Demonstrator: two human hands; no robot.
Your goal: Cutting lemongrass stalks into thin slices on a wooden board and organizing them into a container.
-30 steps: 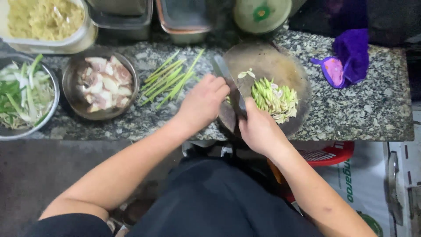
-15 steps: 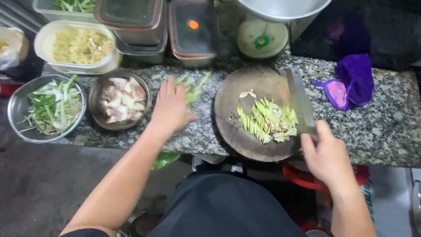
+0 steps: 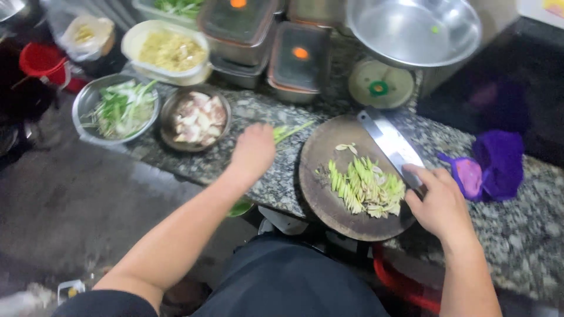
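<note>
My right hand [image 3: 439, 202] grips the handle of a broad cleaver [image 3: 389, 141], whose blade lies flat over the right side of a round wooden chopping board [image 3: 322, 158]. A heap of sliced pale green stalks [image 3: 365, 186] sits on the board beside the blade. My left hand [image 3: 254, 149] rests over a bunch of long green stalks [image 3: 291, 131] on the speckled stone counter [image 3: 529, 235], left of the board. Whether its fingers have closed on the stalks is hidden.
A steel bowl of cut meat [image 3: 197, 117] and a steel bowl of green shoots [image 3: 117, 109] stand at the left. Behind are a tub of yellow shreds [image 3: 170, 51], lidded containers [image 3: 296, 61], a large steel basin [image 3: 414, 29] and a purple cloth [image 3: 499, 161].
My right hand has carried the cleaver from the middle of the board to its right side. My left hand has left the board and reached over the long stalks at the left.
</note>
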